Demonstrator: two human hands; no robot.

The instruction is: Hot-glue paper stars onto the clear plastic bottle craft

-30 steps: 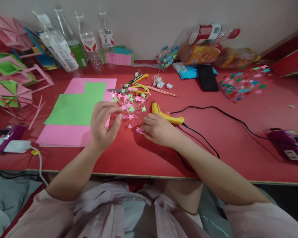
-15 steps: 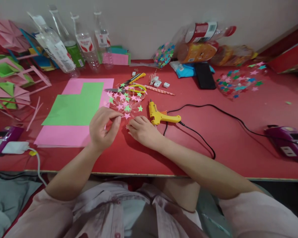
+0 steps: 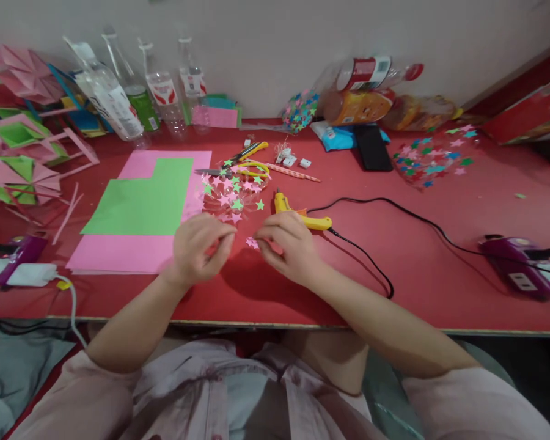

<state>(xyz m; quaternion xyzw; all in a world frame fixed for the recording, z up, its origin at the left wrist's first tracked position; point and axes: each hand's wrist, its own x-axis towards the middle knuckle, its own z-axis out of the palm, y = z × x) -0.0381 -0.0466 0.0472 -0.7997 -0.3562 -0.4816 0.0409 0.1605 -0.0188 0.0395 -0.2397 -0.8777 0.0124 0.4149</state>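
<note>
Both hands hover low over the red table, facing each other. The thumb and index finger of my left hand (image 3: 202,247) are pinched together; anything between them is too small to make out. My right hand (image 3: 291,247) is also pinched, its tips close to several small pink paper stars (image 3: 252,242) between the hands. Just beyond lies a clear plastic piece (image 3: 227,198) covered with pink and green stars. A yellow glue gun (image 3: 318,222) rests behind my right hand, partly hidden by it. Scissors with yellow handles (image 3: 254,166) lie behind the star-covered piece.
Pink and green paper sheets (image 3: 137,198) lie on the left. Plastic bottles (image 3: 165,91) stand at the back wall near folded paper shapes (image 3: 22,140). A black phone (image 3: 372,148) and another star-covered plastic piece (image 3: 433,157) are right of centre. The glue gun's cord runs to a purple power strip (image 3: 527,263).
My right hand has lifted and moved right, uncovering the small pink stars and covering part of the glue gun. My left hand has shifted slightly right and nearer. The view has tilted a little.
</note>
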